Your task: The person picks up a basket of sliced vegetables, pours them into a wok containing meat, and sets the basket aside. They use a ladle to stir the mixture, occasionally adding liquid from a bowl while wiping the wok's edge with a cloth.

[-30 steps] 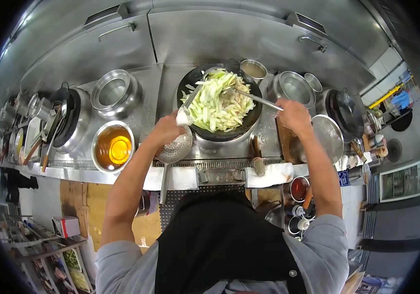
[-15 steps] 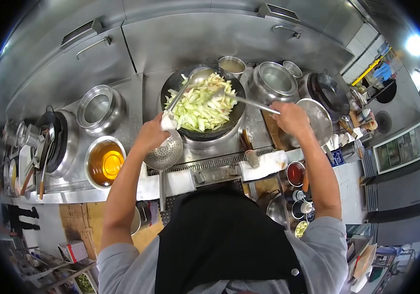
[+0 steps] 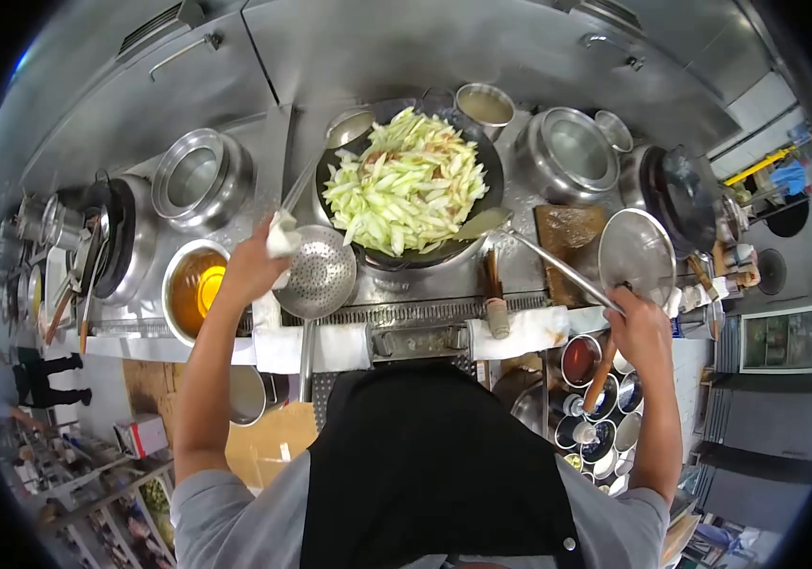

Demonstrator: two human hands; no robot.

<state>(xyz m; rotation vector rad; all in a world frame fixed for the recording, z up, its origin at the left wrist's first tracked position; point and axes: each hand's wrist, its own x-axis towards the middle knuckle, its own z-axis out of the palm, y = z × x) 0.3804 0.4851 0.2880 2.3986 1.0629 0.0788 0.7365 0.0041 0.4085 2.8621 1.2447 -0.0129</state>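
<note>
Black wok (image 3: 482,223) heaped with pale green vegetable strips (image 3: 406,185), on a steel cooking range (image 3: 273,152), with each hand on a long handle.

The wok sits at the middle of the range, between a steel pot (image 3: 199,175) on its left and a lidded steel pot (image 3: 572,152) on its right. A basin of yellow oil (image 3: 195,289) stands at the front left. A perforated strainer (image 3: 322,275) lies just beside the wok's near-left rim. The right hand (image 3: 638,327) is closed around the end of a ladle (image 3: 562,270), whose head rests on the wok's near-right edge; a round lid (image 3: 635,256) lies beside that hand. The left hand (image 3: 254,261) is clenched on a white cloth (image 3: 281,235), bunched around a thin metal handle (image 3: 316,171) that runs up to the wok's far-left rim.
</note>
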